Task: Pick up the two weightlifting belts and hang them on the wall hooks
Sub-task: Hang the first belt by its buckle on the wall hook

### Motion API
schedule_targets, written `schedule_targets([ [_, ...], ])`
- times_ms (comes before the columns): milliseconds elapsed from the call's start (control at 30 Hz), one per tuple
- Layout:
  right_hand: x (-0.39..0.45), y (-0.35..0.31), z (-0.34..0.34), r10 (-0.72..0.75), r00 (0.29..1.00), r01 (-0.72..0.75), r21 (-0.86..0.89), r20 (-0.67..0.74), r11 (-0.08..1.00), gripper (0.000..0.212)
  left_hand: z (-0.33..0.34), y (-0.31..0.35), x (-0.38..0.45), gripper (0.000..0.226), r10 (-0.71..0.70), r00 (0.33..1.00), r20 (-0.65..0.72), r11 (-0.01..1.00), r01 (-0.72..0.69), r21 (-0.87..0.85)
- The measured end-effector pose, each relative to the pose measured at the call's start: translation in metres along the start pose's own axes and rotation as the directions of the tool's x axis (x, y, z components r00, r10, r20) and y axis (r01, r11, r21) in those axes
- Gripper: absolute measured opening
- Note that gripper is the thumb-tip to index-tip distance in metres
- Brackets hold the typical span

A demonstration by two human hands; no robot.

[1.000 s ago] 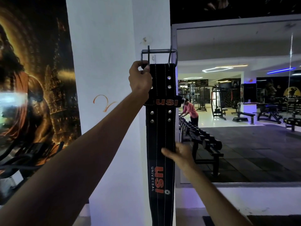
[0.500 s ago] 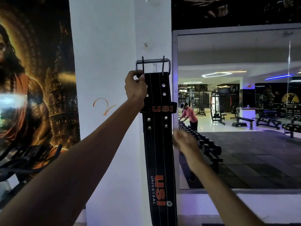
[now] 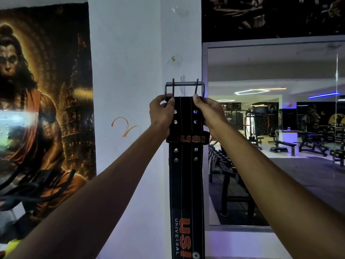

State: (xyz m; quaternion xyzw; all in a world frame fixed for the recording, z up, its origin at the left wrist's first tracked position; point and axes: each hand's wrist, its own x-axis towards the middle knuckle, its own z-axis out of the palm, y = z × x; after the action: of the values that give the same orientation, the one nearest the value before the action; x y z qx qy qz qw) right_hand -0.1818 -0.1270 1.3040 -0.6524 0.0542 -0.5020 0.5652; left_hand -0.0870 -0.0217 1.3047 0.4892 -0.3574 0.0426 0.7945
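Forearms are reaching up from the lower corners, the left hand (image 3: 162, 111) gripping the left top edge of the black weightlifting belt (image 3: 185, 176) and the right hand (image 3: 209, 114) gripping its right top edge, fingers closed around the leather. Belt is hanging straight down against the white pillar (image 3: 127, 90), its steel buckle (image 3: 184, 86) (two prongs pointing upward) standing just above both hands before a small wall hook (image 3: 182, 79); whether buckle and hook are touching cannot be determined. Mirror (image 3: 280, 128) is lying beyond, at right.
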Motion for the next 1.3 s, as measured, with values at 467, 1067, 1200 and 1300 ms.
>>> schedule_targets([
  [467,0.008,-0.013,0.022,0.123,0.986,-0.117,0.055,-0.112,0.992,0.012,-0.012,0.002,0.003,0.02,-0.018,1.0,0.013,0.999,0.018,0.033],
  [1067,0.002,0.009,0.021,0.117,0.975,-0.102,0.083,-0.188,0.991,0.011,-0.078,-0.11,-0.051,0.026,-0.081,0.903,0.421,0.993,0.035,0.115],
  [1200,0.004,0.005,0.021,0.13,0.972,-0.117,0.08,-0.193,0.99,0.014,-0.08,-0.151,-0.081,0.014,-0.189,0.883,0.43,0.973,0.108,0.205],
  [1300,0.005,0.008,0.02,0.142,0.97,-0.13,0.071,-0.197,0.989,0.008,-0.092,-0.187,-0.11,0.015,-0.292,0.835,0.466,0.942,0.168,0.29],
])
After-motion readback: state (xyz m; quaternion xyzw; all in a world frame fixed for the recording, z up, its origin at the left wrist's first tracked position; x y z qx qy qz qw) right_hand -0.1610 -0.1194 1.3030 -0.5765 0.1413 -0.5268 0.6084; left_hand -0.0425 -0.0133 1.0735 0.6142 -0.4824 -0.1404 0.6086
